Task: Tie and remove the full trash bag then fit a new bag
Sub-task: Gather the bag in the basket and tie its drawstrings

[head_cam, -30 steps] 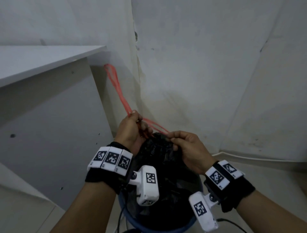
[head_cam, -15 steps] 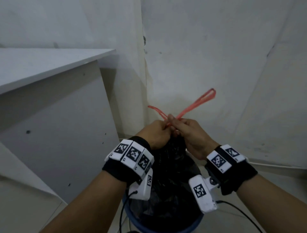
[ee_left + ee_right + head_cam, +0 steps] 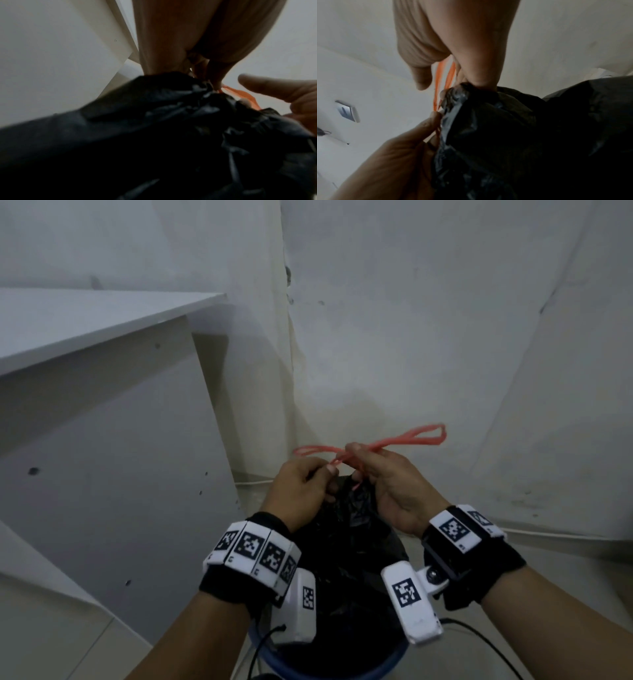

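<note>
A full black trash bag (image 3: pixel 346 546) sits in a blue bin (image 3: pixel 329 671), its neck gathered tight. Two red drawstring loops cross above the neck: one loop (image 3: pixel 411 438) sticks out to the right, the other (image 3: pixel 308 450) to the left. My left hand (image 3: pixel 301 487) pinches the drawstring (image 3: pixel 438 129) at the crossing. My right hand (image 3: pixel 383 474) pinches the strands (image 3: pixel 448 75) just above the bag's neck (image 3: pixel 211 93), with its thumb (image 3: pixel 257 85) pointing out. The wrist views show the crumpled bag top (image 3: pixel 471 108) between both hands.
A white cabinet (image 3: pixel 102 440) with an overhanging top stands close on the left. Bare white walls (image 3: pixel 445 320) meet in a corner behind the bin. Black cables (image 3: pixel 479 635) run from the wrist cameras over the tiled floor (image 3: pixel 548 556). A wall socket (image 3: pixel 347 111) shows in the right wrist view.
The long red loop swung from upper left over to the right. Both hands came together over the bag's neck and now cross the two loops there.
</note>
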